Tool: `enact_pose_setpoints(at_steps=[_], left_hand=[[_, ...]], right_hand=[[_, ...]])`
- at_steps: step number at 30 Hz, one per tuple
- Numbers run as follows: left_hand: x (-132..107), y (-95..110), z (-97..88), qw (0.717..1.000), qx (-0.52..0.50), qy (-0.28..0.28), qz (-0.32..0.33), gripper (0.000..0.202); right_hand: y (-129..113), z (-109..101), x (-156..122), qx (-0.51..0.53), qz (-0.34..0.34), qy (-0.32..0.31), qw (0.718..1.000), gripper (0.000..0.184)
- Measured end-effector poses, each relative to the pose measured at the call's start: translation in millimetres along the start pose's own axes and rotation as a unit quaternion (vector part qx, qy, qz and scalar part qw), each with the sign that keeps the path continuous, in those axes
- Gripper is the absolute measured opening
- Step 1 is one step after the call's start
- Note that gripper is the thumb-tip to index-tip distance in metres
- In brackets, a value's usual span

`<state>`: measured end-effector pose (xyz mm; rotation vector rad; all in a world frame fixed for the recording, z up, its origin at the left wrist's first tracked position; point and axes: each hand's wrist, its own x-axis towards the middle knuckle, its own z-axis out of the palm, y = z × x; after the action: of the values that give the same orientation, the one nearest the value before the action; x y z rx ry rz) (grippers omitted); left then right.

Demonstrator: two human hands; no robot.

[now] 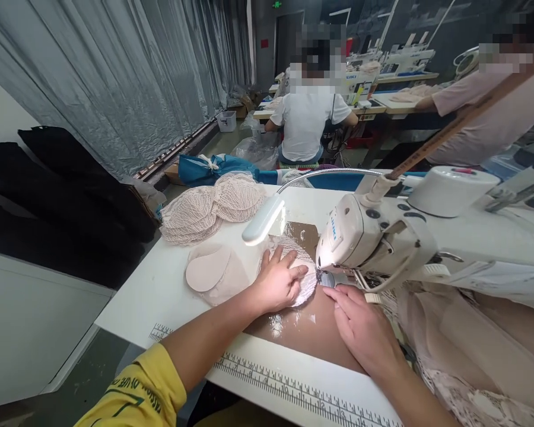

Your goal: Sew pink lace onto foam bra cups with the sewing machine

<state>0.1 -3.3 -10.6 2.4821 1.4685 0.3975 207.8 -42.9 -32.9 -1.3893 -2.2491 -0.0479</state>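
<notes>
My left hand lies flat with spread fingers on a pale lace bra cup, pressing it against the sewing bed. The cup's right edge reaches the needle area of a white sewing machine; the presser foot is mostly hidden. Just right of the cup, my right hand rests on the brown-covered surface. Its index finger stretches toward the needle area, the other fingers loosely bent, with nothing visible in them. Left of my left hand lie a smooth beige cup pad and sheer fabric.
Stacked lace bra cups sit at the table's back left. A lamp hangs low over the work. Sheer lace fabric is heaped at right. A thread cone stands on the machine. A ruler strip runs along the front edge. Two people sit beyond.
</notes>
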Motion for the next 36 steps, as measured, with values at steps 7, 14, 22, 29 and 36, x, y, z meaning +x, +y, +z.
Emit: enact_pose_setpoints(at_steps=[7, 14, 22, 29, 36], left_hand=[[-36.4, 4.8, -32.9, 0.951, -0.187, -0.15, 0.193, 0.033], [-49.1, 20.1, -25.2, 0.983, -0.129, -0.049, 0.122, 0.031], [-24.7, 29.9, -11.6, 0.973, -0.054, -0.084, 0.209, 0.034], [-20.8, 26.6, -13.6, 0.987, 0.04, -0.065, 0.138, 0.048], [-7.2, 19.2, -16.7, 0.982, 0.062, -0.09, 0.152, 0.049]], right_hand=[[1.7, -7.3, -5.1, 0.043, 0.014, 0.01, 0.999, 0.037], [-3.2, -11.8, -4.8, 0.087, 0.004, 0.002, 0.996, 0.035], [0.2, -8.2, -3.5, -0.015, -0.059, -0.053, 0.997, 0.045], [-3.2, -7.2, -2.3, -0.079, -0.051, -0.05, 0.994, 0.042], [-4.0, -5.0, 0.2, -0.09, -0.022, -0.049, 0.994, 0.041]])
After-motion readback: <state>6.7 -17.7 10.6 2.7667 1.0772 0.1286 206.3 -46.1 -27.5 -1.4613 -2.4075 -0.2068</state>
